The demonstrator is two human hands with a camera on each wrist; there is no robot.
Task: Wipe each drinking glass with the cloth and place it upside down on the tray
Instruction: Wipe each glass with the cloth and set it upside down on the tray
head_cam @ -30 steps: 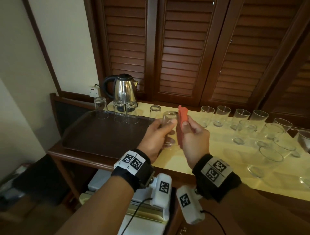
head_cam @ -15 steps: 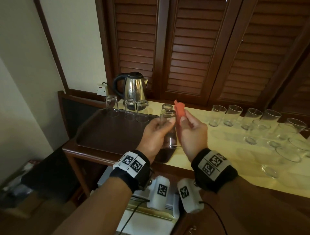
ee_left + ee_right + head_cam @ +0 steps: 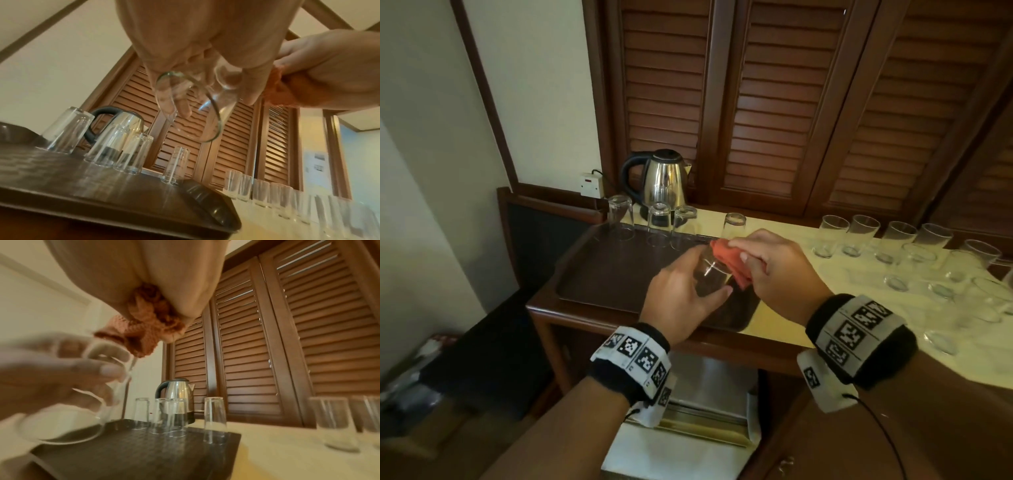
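Note:
My left hand grips a clear drinking glass, tipped on its side above the right part of the dark brown tray. The glass has its open rim turned toward my left wrist and downward. My right hand pinches a bunched orange cloth and holds it against the glass's far base end. In the right wrist view the cloth sits above the blurred glass. Several glasses stand upside down along the tray's back edge.
Several upright glasses crowd the yellow counter to the right of the tray. A steel kettle stands behind the tray, against louvred wooden doors. A wall socket is at the far left.
The glass has gone from upright to tipped over, base toward the cloth. Both hands have come lower over the tray's right part, and the cloth has moved from beside the rim onto the base end.

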